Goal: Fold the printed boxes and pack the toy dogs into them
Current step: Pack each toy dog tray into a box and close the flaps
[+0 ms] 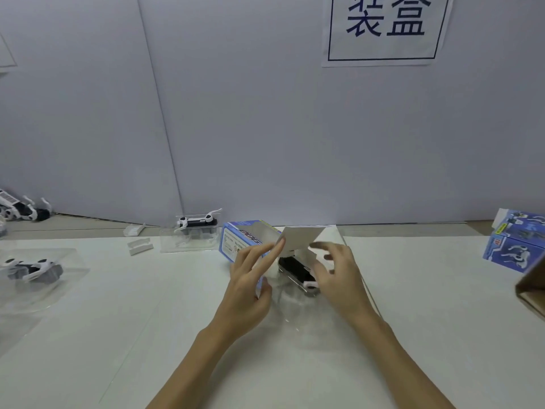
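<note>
Both hands (pixel 247 278) apparently around box (pixel 236 243)

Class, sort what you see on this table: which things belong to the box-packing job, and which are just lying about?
Job:
left hand
right hand
printed box, flap open
toy dog in clear tray
waiting toy dogs
finished boxes

Lying about:
wall sign
small white plastic pieces
brown carton

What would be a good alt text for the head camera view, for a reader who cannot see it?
Two bare hands work at a blue printed box on a white table: the left hand holds the box, and the right hand is at a toy dog in its open end. More toy dogs lie to the left.
</note>
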Tool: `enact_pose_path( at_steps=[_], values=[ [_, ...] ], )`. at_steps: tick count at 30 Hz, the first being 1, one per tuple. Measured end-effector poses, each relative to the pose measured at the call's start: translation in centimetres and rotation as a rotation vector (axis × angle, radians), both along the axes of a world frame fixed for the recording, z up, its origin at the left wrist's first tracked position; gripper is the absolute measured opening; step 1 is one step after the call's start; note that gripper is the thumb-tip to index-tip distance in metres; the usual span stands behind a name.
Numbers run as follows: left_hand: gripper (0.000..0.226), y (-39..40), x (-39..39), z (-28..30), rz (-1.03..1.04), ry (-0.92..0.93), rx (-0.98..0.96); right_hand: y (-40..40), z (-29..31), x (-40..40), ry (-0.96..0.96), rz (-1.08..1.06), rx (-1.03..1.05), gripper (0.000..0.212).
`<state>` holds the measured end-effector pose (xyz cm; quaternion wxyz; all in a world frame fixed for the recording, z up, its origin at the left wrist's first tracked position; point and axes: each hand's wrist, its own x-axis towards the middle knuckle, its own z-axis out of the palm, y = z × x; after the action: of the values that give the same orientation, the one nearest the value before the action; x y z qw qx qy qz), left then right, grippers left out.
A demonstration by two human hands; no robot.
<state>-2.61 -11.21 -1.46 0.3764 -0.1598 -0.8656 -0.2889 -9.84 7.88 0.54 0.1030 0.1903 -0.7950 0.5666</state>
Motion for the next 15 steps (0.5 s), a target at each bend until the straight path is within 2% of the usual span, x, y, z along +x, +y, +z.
enact_pose_path(
  at_steps=[3,5,8,12,15],
  values=[
    [0.063,0.8,0.2,-0.3,-0.027,-0.026,0.058,-0.4,0.4,0.3,-0.178,0.091,-0.426,0.048],
    [0.072,1.0,0.3,-0.3,-0.024,-0.072,0.088,-0.3,0.2,0.2,-0.271,0.107,-0.541,0.065],
    [0.088,1.1,0.2,-0.1,-0.005,-0.066,0.072,-0.1,0.1,-0.1,-0.383,0.108,-0.588,0.075],
    [0.072,1.1,0.0,-0.1,0.026,0.006,0.148,0.1,-0.3,-0.5,-0.514,0.214,-0.513,0.071],
    [0.061,0.9,-0.1,-0.1,0.041,0.064,0.202,0.0,-1.0,-0.9,-0.547,0.331,-0.405,0.056]
  ],
)
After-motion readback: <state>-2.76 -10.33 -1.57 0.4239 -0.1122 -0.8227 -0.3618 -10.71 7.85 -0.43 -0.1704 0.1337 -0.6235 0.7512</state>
